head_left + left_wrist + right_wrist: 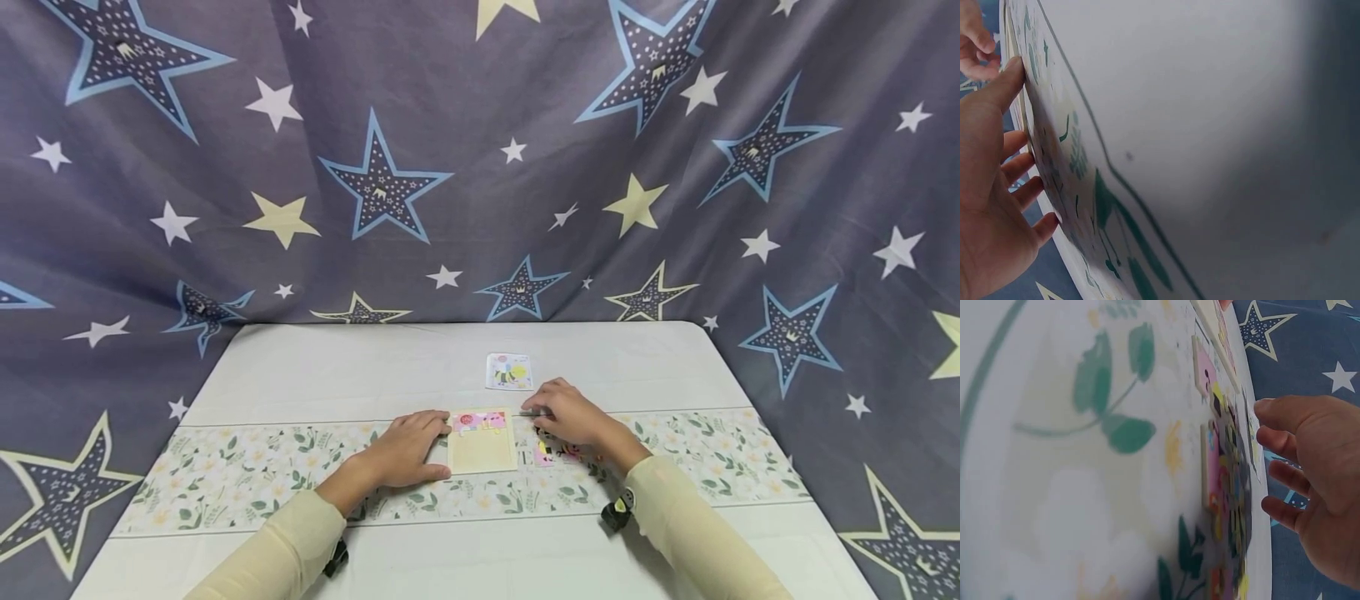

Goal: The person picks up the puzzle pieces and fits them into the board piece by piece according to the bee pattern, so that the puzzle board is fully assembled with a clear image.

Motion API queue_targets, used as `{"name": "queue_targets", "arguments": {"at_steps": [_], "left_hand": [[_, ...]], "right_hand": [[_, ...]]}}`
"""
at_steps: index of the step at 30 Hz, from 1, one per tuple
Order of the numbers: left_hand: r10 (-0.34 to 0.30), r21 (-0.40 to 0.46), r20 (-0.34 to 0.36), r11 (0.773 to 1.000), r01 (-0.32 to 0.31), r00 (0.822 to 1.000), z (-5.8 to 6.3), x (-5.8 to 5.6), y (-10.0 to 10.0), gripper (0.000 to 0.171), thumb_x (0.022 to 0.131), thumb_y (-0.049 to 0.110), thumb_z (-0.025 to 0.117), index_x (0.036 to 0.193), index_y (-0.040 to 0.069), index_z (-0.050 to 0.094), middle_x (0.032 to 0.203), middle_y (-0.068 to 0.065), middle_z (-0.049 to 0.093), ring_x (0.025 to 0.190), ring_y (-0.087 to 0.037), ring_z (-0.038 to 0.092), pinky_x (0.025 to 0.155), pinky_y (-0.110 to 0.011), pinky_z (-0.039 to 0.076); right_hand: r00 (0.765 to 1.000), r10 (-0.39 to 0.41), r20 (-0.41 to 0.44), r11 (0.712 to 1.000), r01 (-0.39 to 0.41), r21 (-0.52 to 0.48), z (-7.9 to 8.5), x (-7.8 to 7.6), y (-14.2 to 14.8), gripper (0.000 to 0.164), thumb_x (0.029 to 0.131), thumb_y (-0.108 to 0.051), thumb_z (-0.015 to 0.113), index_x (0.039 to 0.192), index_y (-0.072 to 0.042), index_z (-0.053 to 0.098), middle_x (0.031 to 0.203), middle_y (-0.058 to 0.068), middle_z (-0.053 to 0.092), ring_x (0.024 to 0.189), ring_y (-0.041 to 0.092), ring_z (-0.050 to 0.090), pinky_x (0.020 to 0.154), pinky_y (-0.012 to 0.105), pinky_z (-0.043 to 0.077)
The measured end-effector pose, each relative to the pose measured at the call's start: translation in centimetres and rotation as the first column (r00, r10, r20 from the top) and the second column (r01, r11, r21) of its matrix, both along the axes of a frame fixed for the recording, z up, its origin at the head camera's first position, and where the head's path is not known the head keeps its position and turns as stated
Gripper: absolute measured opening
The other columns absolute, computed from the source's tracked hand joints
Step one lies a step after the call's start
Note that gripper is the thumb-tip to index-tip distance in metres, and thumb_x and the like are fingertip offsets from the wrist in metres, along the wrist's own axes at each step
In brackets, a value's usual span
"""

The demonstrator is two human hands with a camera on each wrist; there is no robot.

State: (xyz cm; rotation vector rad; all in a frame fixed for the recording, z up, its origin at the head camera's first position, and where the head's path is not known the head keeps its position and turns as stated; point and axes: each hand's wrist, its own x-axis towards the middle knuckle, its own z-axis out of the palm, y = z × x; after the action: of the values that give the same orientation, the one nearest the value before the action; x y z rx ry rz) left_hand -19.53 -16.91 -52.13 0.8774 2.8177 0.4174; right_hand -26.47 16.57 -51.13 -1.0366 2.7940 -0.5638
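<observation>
A square wooden puzzle tray (pixel 482 454) lies on the table, with a strip of pink picture pieces (pixel 480 421) along its far edge and bare wood nearer me. My left hand (pixel 408 450) rests at the tray's left side, thumb and fingertips at its edge. Over several loose puzzle pieces (pixel 545 455), right of the tray, hovers my right hand (pixel 567 414). Its fingers are loosely bent and hold nothing in the right wrist view, where the thick pink pieces (pixel 1210 465) lie below the hand. The right hand partly covers the pieces in the head view.
A picture card with a bee (pixel 509 372) lies beyond the tray. The white table (pixel 360 367) carries a floral band (pixel 247 475) across its middle. A dark star-patterned curtain (pixel 450 217) hangs behind and at both sides.
</observation>
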Motion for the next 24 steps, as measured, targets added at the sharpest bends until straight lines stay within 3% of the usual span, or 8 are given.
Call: {"name": "queue_targets", "arguments": {"at_steps": [17,24], "left_hand": [[-0.008,0.004,-0.009,1.000,0.008,1.000,0.0,0.0,0.1,0.069,0.092,0.057,0.068,0.143,0.013,0.052,0.158,-0.011,0.043,0.149,-0.032,0.039,0.118,-0.060,0.034],[-0.005,0.004,-0.004,1.000,0.005,1.000,0.0,0.0,0.1,0.069,0.092,0.057,0.068,0.143,0.014,0.052,0.158,-0.010,0.043,0.149,-0.032,0.038,0.118,-0.060,0.034]], "right_hand": [[0.998,0.053,-0.019,0.998,-0.052,0.037,-0.5,1.1,1.6,0.030,0.093,-0.018,0.073,0.124,-0.019,0.074,0.109,0.000,0.068,0.120,0.028,0.055,0.102,0.052,0.045],[0.999,0.030,-0.019,0.999,-0.029,0.042,-0.7,1.2,1.6,0.029,0.094,-0.019,0.072,0.123,-0.020,0.074,0.110,-0.001,0.067,0.119,0.027,0.055,0.101,0.052,0.045]]}}
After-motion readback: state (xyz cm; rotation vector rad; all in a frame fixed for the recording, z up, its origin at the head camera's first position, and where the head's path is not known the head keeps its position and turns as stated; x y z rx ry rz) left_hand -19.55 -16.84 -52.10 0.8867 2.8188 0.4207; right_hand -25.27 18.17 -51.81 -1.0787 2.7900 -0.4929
